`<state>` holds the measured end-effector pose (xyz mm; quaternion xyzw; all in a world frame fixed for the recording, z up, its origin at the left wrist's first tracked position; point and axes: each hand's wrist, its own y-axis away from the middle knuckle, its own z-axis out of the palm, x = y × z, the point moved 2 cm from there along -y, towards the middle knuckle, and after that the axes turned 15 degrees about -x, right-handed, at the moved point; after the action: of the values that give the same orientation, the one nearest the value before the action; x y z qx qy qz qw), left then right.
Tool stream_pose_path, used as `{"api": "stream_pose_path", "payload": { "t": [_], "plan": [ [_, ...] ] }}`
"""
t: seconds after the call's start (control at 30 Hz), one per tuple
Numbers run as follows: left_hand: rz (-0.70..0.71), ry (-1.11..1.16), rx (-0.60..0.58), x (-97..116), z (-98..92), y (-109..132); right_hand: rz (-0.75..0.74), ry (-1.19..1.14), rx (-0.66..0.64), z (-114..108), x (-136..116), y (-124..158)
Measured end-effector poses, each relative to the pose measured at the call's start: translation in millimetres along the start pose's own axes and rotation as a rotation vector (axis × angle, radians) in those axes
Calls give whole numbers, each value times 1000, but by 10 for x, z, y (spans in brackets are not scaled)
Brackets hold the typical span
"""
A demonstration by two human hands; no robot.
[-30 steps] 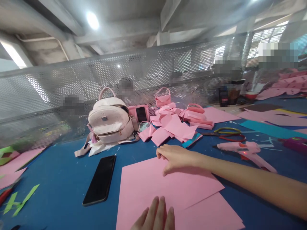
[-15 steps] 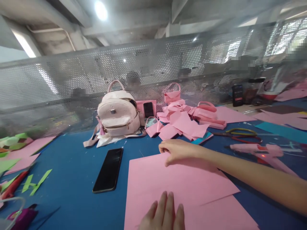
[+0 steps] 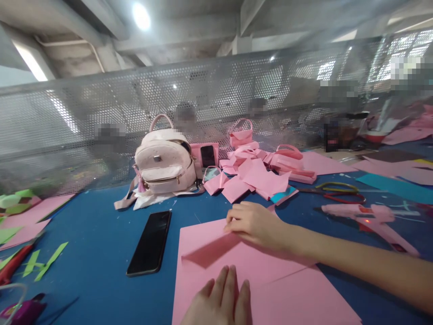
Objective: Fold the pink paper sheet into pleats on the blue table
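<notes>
A stack of pink paper [image 3: 287, 295] lies on the blue table in front of me. My left hand [image 3: 221, 298] rests flat on it near the bottom of the view, fingers stretched out. At the far edge, my right hand [image 3: 253, 223] has its fingers closed on the top pink sheet. That sheet's far edge is lifted and curled over toward me, throwing a shadow at its left corner. Right of the stack lies a pink glue gun [image 3: 363, 214] with a small red light lit. Scissors [image 3: 338, 192] with yellow and red handles are just behind it.
A black phone [image 3: 149, 243] lies left of the stack. Behind stand a white backpack [image 3: 165, 164] and a heap of folded pink paper pieces [image 3: 260, 174]. Green paper strips [image 3: 45, 262] and a red-handled tool [image 3: 15, 266] are at the left. A perforated metal screen [image 3: 111, 108] crosses the back.
My right hand has drawn the sheet's far edge up and toward me, so it now curls over. The left hand stays flat on the paper. The view has shifted slightly.
</notes>
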<state>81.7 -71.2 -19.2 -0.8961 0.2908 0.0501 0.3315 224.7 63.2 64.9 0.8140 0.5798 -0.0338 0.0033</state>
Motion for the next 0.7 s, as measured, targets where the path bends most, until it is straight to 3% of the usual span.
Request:
{"api": "stream_pose_path", "payload": {
  "t": [0.17,0.3,0.43,0.53,0.63,0.7],
  "plan": [
    [-4,-8,28,46,65,3,-7,22,-23,120,-8,147],
    [-73,14,88,65,99,-3,190,-97,-12,182,253,282],
    [5,-40,12,36,71,-5,356,-106,33,139,412,412],
    [81,-99,-58,-10,29,3,247,-57,14,96,312,432],
    [85,-103,-67,-31,6,4,112,-11,2,119,145,413],
    [74,-93,-57,-12,22,-2,105,-32,8,161,75,398]
  ]
}}
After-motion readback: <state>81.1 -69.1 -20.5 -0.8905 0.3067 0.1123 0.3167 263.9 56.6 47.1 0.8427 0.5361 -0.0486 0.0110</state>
